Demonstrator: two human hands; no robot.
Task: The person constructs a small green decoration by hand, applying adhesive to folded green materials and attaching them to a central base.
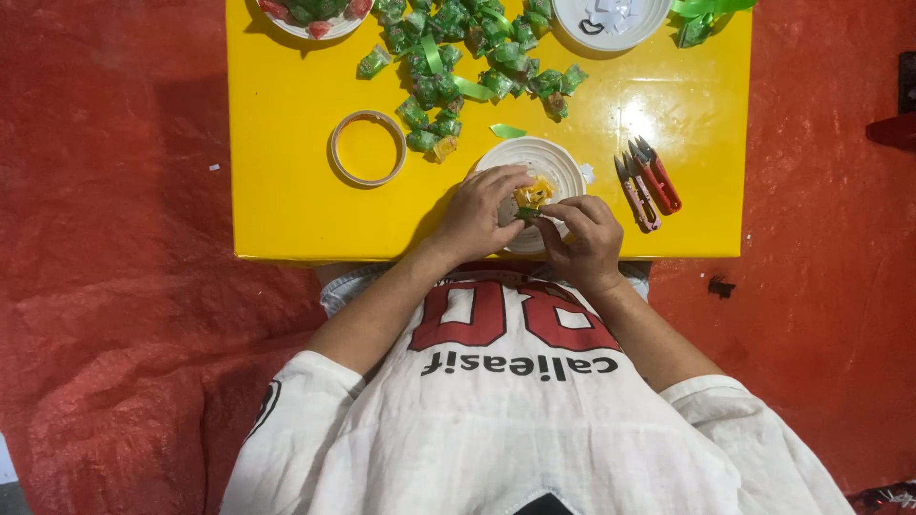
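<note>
1. Floor covering (124, 315): a red sheet surrounds the work area on all sides.

2. Table (286, 191): yellow, glossy top. I am seated at its near edge, roughly at the middle.

3. Pile of green wrapped candies (458, 57): spread along the far edge, centre, with loose green ribbon strips among them. A white bowl (611, 24) stands at the far edge to the right; a white plate holding red and green pieces (315, 19) stands at the far edge to the left.

4. White paper plate (558, 167): at the near edge, centre, directly under my hands.

5. Tape ring (368, 148): flat on the table, left of the plate, apart from it.

6. Two red thread snips (649, 181): right of the plate, lying side by side near the near edge.

7. Left hand (477, 215) and right hand (587, 238): both over the plate, fingers narrowed in a pinch on a small orange-yellow candy piece (532, 194) with a green strip at its lower end.

Hazards, in my judgement: the piece is small and held only at the fingertips, so uneven pull could slip it onto the plate or off the near edge. The snips lie near the right wrist; a sideways sweep could knock them off the table.
</note>
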